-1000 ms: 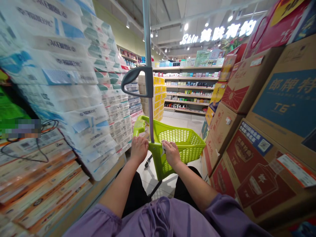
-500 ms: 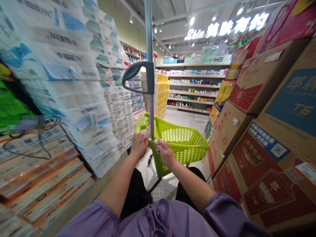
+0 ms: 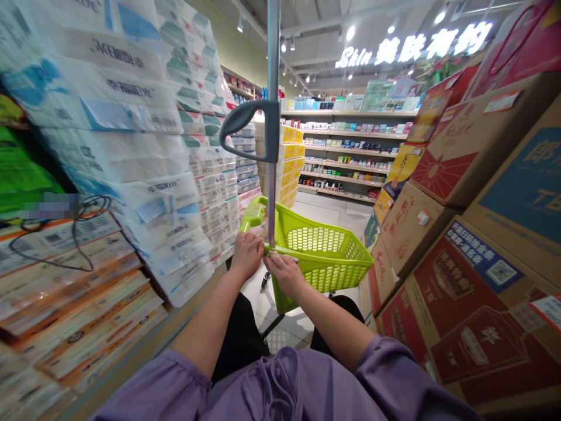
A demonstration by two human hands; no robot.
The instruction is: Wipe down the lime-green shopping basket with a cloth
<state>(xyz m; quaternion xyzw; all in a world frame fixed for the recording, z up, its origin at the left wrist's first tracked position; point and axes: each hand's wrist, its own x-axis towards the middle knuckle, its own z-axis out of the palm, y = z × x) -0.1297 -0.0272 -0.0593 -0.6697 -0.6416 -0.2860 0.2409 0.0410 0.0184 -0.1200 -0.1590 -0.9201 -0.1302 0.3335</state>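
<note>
Shopping cart: lime-green, between tissue packs and stacked cartons
Left hand: fingers curled over its rim beside grey pole
Right hand: fingers pressed together on same rim; underside hidden, hold unclear

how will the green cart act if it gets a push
The green cart would probably roll readily, given the wheel beneath it. Its perforated basket looks like plastic, so likely stiff and fairly light. The tall pole rising at its near end might make it tippy.
</note>
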